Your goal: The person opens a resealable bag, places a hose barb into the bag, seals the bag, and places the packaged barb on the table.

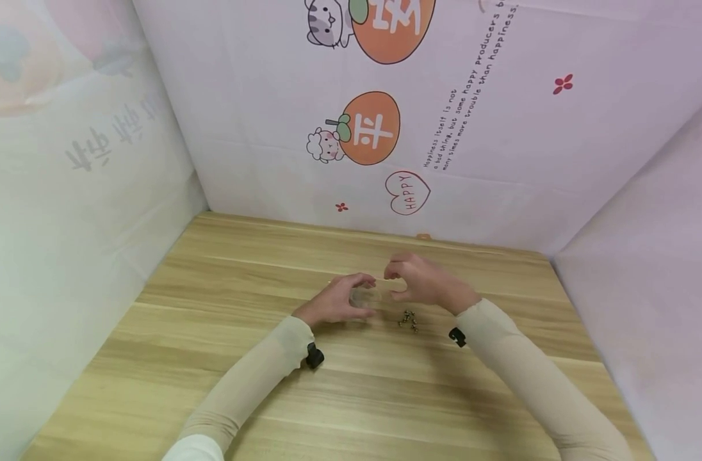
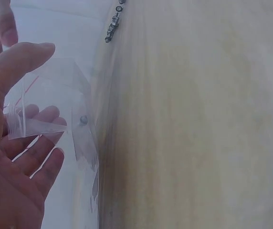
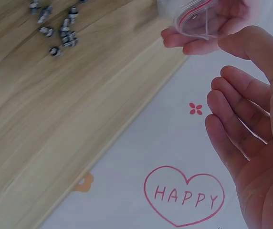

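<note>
My left hand [image 1: 336,301] curls round a clear zip-lock bag [image 1: 365,297], thumb on one side and fingers on the other. The bag's mouth, with a red line along it, is spread open in the right wrist view. One small metal piece [image 2: 83,120] shows within the bag's outline in the left wrist view. To the right, my right hand [image 1: 428,283] hovers near the bag with loosely bent fingers and nothing visible between them. Several small metal pieces [image 3: 68,38], looking like short screws, lie loose on the table below that hand.
The wood-grain table [image 1: 351,384] meets a white printed cloth wall [image 1: 270,160] at its back edge. Further cloth walls stand on the left [image 1: 86,211] and right [image 1: 633,256]. Each sleeve carries a small black wrist device [image 1: 314,356].
</note>
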`<control>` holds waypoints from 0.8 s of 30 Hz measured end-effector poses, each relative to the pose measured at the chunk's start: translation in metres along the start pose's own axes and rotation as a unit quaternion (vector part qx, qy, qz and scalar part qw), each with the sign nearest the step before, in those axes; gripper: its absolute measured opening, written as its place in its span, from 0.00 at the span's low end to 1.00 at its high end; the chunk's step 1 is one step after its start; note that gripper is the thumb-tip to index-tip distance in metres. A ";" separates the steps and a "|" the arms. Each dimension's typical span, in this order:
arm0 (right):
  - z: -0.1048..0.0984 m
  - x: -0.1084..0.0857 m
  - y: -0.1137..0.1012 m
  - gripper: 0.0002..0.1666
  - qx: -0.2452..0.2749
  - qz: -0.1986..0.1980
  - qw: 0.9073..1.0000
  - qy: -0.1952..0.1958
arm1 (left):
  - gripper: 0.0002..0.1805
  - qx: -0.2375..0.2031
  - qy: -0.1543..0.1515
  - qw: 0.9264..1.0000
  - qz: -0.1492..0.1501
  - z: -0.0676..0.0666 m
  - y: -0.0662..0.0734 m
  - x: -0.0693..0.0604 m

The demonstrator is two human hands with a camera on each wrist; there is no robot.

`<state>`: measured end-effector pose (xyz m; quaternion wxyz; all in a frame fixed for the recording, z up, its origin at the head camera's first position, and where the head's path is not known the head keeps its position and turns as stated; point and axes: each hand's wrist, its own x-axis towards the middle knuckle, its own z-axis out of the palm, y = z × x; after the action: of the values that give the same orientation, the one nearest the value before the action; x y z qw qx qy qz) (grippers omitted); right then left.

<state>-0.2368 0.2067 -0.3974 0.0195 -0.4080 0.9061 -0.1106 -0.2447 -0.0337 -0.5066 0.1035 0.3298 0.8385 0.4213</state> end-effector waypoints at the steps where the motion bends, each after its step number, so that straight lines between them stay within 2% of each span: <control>1: 0.000 -0.003 0.001 0.14 -0.005 0.003 1.000 -0.002 | 0.39 0.001 0.000 1.000 -0.002 0.000 0.001 0.000; 12: 0.009 -0.038 0.013 0.17 -0.041 -0.002 0.999 -0.002 | 0.38 0.005 0.004 1.000 0.009 0.001 -0.001 0.001; 19: 0.022 -0.059 0.016 0.18 -0.007 0.023 0.999 -0.029 | 0.38 0.012 -0.003 1.000 0.011 0.002 0.000 0.001; 24: 0.033 -0.070 0.017 0.16 -0.010 0.010 1.000 -0.023 | 0.39 0.012 0.000 1.000 0.016 0.002 0.002 0.001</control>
<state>-0.1988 0.2636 -0.4373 0.0371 -0.4010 0.9106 -0.0924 -0.2438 -0.0312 -0.5060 0.0926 0.3447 0.8382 0.4124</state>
